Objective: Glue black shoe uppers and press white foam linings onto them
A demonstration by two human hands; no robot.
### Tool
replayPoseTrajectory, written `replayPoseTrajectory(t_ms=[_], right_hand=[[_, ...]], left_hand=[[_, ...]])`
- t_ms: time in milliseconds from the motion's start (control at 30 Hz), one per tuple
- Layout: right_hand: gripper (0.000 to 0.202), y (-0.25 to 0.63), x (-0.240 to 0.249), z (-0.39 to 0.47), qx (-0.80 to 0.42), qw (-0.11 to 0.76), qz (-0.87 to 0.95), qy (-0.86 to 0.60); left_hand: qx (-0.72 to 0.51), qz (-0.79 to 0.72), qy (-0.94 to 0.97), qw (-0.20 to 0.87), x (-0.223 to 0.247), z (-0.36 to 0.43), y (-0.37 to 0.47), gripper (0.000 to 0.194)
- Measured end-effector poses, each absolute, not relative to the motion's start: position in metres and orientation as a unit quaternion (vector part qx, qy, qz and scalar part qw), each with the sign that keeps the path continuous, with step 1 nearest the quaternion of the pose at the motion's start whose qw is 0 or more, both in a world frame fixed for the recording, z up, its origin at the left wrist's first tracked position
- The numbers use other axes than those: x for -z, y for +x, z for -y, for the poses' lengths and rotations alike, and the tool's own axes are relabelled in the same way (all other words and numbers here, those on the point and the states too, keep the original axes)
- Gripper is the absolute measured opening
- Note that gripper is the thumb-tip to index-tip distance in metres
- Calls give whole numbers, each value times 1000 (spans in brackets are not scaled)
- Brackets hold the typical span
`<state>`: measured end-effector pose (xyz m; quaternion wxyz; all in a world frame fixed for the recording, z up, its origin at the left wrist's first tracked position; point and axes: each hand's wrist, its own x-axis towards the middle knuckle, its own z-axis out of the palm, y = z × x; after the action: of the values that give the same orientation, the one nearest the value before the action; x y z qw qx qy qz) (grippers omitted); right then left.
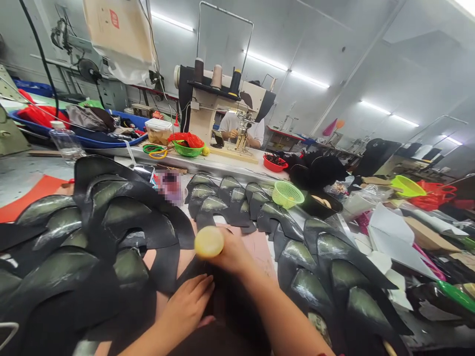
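My right hand (235, 252) is closed around a tool with a round, pale yellow end (210, 242); its rest is hidden by the hand, so I cannot tell its kind. Below it, a dark black piece (230, 291) lies close in front of me. My left hand (189, 304) rests on that piece with fingers stretched out and lying flat, a little left of the tool. Overlapping curved black pieces with shiny greenish-grey patches (126, 212) spread to the left. More such pieces (311, 257) lie to the right, and a smaller group (208, 193) beyond my hands.
A sewing machine (208, 104) with thread spools stands ahead, a person (226, 123) behind it. Along the ledge are green-handled scissors (158, 151), a green bowl (189, 148) and a red bowl (275, 162). A light green basket (287, 194) sits near the pieces; a plastic bottle (67, 141) stands left.
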<state>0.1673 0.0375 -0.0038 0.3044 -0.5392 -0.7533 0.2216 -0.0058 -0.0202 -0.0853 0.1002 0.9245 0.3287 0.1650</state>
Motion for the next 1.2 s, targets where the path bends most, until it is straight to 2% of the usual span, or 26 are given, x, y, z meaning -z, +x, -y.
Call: replayPoseTrajectory(t_ms=[100,200,267,400,500,633,767,900,1033,1100,1200], right_hand=[[43,182,0,-35,-191,349,687,-608],[47,195,-1,-29,-247,315,743,-536],[49,201,0,-26,-259,319,756,-510],[50,215,1,-28,-227,374,687,-581],[55,226,1,-30,-282,343,726,-525],[53,238,0,-28,-250,377,693,-562],[52,249,-1,-23,-339,320,732,-497],[53,257,-2,-16,-310,358,682,-557],[57,264,6,-7,-390,345,682,-513],[57,271,17,-1,-369,415,620,-554],[56,288,40,14,-349,595,412,-596]], left_hand=[[-206,-340,914,78,75,19,-6,32],[-241,-412,874,91,65,13,-6,27],[-244,-467,844,101,60,5,-6,30],[-211,-531,806,153,58,-10,-8,41],[-188,-545,792,201,56,-14,-9,38],[-199,-565,771,216,53,-12,-7,31],[-228,-557,771,209,53,-11,-6,24],[-205,-583,744,254,50,-15,-4,28],[-171,-600,704,338,41,-20,-2,33],[-186,-593,689,372,33,-22,-2,33],[-226,-552,665,449,14,-24,1,33]])
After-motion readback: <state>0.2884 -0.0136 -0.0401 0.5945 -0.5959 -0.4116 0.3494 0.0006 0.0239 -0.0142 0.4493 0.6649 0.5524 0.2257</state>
